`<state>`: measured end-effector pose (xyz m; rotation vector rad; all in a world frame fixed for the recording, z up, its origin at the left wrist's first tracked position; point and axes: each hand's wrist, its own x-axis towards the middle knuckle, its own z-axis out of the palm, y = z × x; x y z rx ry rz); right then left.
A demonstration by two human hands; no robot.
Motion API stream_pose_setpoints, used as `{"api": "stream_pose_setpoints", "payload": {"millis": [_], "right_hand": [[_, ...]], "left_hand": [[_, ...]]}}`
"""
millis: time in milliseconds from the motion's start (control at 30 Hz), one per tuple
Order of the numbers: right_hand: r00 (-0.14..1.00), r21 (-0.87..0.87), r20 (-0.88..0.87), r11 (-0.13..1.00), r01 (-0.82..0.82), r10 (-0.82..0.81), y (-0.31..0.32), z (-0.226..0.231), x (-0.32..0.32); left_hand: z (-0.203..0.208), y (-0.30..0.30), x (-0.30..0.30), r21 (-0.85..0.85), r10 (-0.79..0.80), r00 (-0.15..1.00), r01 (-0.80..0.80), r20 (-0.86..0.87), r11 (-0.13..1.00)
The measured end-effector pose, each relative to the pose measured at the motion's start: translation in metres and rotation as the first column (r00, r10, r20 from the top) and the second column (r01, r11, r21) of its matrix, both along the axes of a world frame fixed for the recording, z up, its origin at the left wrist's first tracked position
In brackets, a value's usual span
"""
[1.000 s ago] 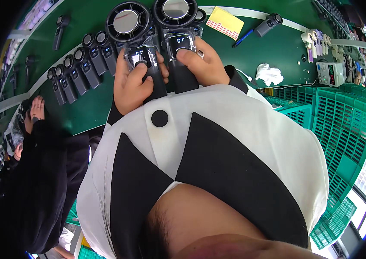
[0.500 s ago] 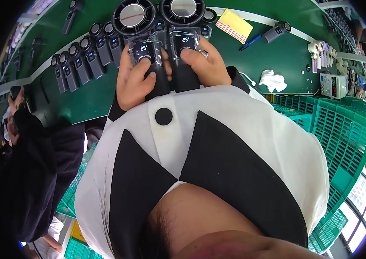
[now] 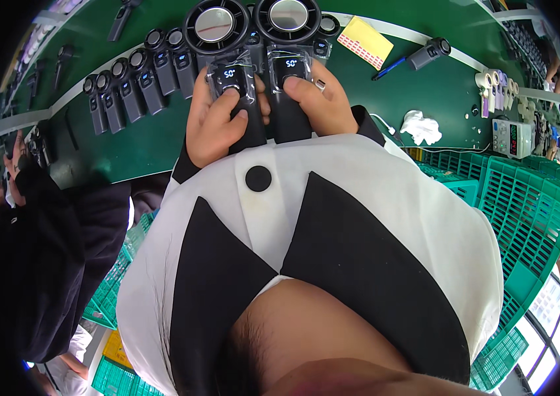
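Two dark handheld fans stand side by side in front of me, round heads pointing away. My left hand (image 3: 217,125) is wrapped round the handle of the left fan (image 3: 216,26), its thumb on the button below a lit display. The right fan (image 3: 288,16) is gripped the same way by my right hand (image 3: 325,104), thumb on its button, a ring on one finger. Clear film wraps both handles around their lit displays. Beyond my left hand, several grey handheld fans (image 3: 121,92) lie in a row, some with lit displays.
On the green table (image 3: 161,148) lie a yellow card (image 3: 365,41), a blue pen (image 3: 389,68), a grey fan (image 3: 429,53) and crumpled white tissue (image 3: 421,127). A small meter (image 3: 512,138) sits at the right. Green crates (image 3: 527,211) stand beside me. Left, a person in black (image 3: 75,251) works.
The numbers on both fans' displays have changed. My thumbs stay on the buttons. The whole view has shifted slightly, and the co-worker's hand at the left has moved.
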<state>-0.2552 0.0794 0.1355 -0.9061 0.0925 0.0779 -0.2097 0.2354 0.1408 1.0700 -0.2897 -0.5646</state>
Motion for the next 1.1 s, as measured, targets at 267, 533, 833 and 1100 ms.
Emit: {"api": "stream_pose_setpoints", "payload": {"millis": [267, 533, 833, 1100], "right_hand": [[1.000, -0.052, -0.009, 0.999, 0.015, -0.016, 0.002, -0.011, 0.002], [0.998, -0.065, -0.053, 0.997, 0.043, -0.047, 0.012, -0.008, 0.008], [0.987, -0.114, -0.158, 0.993, -0.007, -0.011, 0.009, -0.013, 0.026], [0.876, -0.455, -0.227, 0.842, 0.291, -0.425, -0.079, -0.074, 0.037]], "left_hand": [[0.001, 0.003, 0.001, -0.006, 0.033, 0.999, -0.034, -0.014, 0.999], [-0.002, 0.008, 0.012, 0.069, 0.002, 0.999, 0.002, -0.050, 0.998], [-0.020, 0.034, 0.039, -0.102, 0.094, 0.996, -0.093, 0.006, 0.990], [-0.089, 0.261, 0.168, 0.659, 0.507, 0.582, -0.751, 0.635, 0.037]]}}
